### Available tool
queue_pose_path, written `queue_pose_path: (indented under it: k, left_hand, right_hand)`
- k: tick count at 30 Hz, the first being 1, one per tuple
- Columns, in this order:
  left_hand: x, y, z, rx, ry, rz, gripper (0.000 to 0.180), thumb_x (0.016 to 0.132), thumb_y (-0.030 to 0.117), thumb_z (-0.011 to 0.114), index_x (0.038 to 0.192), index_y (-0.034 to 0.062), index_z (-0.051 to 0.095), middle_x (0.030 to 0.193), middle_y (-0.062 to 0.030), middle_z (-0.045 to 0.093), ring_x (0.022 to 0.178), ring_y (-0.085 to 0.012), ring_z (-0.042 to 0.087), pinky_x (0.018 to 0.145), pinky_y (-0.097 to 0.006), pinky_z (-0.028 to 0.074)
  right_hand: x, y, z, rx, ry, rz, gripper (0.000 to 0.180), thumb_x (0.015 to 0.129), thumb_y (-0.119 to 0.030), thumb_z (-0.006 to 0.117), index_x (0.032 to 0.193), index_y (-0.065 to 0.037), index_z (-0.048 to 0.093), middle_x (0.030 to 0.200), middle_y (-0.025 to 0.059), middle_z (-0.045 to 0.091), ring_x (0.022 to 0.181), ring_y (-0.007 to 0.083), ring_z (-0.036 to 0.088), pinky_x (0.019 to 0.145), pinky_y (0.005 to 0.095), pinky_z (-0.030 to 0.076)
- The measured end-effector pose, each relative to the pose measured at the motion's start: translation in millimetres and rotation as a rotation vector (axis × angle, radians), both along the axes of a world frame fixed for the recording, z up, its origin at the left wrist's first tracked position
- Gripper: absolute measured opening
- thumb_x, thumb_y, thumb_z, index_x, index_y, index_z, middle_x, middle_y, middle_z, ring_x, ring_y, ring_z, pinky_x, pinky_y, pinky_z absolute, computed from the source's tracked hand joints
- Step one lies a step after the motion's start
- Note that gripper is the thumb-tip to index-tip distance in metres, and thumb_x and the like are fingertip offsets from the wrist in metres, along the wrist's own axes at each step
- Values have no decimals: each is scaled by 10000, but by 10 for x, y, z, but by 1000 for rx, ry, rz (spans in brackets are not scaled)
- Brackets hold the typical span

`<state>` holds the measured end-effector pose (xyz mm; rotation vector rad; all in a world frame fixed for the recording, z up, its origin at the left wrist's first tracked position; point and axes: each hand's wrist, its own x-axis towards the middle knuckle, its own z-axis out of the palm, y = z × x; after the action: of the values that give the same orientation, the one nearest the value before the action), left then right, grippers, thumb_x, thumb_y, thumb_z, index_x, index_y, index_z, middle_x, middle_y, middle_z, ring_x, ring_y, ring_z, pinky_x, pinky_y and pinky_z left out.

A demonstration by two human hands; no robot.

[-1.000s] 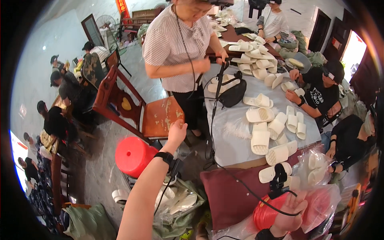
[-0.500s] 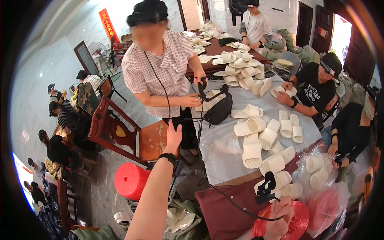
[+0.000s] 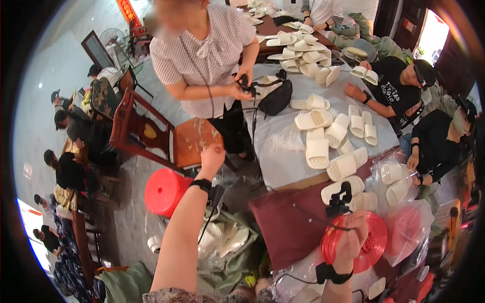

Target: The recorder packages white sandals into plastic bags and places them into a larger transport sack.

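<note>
My left hand [image 3: 213, 158] hangs in front of the wooden chair's seat with its fingers curled in and nothing visible in them; a black band circles that wrist. My right hand [image 3: 352, 235] is closed on a black clip-like device [image 3: 339, 201] with a thin dark cable, and its wrist also wears a black band [image 3: 333, 273]. Beneath that hand lies a roll of red plastic twine [image 3: 374, 240]. Pairs of cream slippers [image 3: 317, 149] lie on the table just beyond. Across from me, a person in a dotted blouse [image 3: 204, 60] handles a small black item beside a black pouch [image 3: 276, 98].
A grey sheet [image 3: 283, 166] covers the table; a maroon cloth [image 3: 280, 227] lies nearer. A wooden chair [image 3: 197, 144] and a red stool [image 3: 166, 192] stand left. Bags of slippers [image 3: 222, 240] are below. People sit at the right edge and far left.
My left hand has drawn back from the person opposite and its fingers have curled. My right hand and the black device have risen in view. The view has tilted down.
</note>
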<state>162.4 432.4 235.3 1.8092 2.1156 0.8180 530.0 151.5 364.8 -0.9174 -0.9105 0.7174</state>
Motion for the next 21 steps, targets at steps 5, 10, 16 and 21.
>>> queue_pose_path:
  k: [5,10,16,21]
  left_hand:
    - [-477,-2009,-41,223,-3,-321,385,760,81,710,1129,78,600,1288,-212,511,1183,-408,477,993,-485,396]
    - [-1595,-3896,-26,85,53,-14,353,758,-30,617,1097,68,605,1287,-206,505,1184,-415,454,997,-490,373]
    - [-2127,-4741,-211,49,-16,151,265,776,-34,620,1015,80,611,1247,-163,524,1173,-374,473,996,-450,386]
    - [-2144,-4606,41,94,-61,2,201,784,-24,624,956,81,638,1226,-166,540,1136,-367,510,961,-438,421]
  right_hand:
    - [-126,-296,-28,-135,-189,-73,92,818,-114,539,811,-43,480,888,38,392,799,133,371,724,266,319]
    - [-212,-433,-283,-339,-90,-136,66,867,-52,516,801,-55,509,799,-13,414,734,92,394,696,242,337]
    - [-505,-190,-343,-236,166,-364,59,869,-103,576,813,-81,573,752,-38,443,675,61,382,642,228,344]
    - [-789,27,-280,-178,192,-380,64,864,-117,582,817,-73,586,749,-43,480,681,63,403,656,223,359]
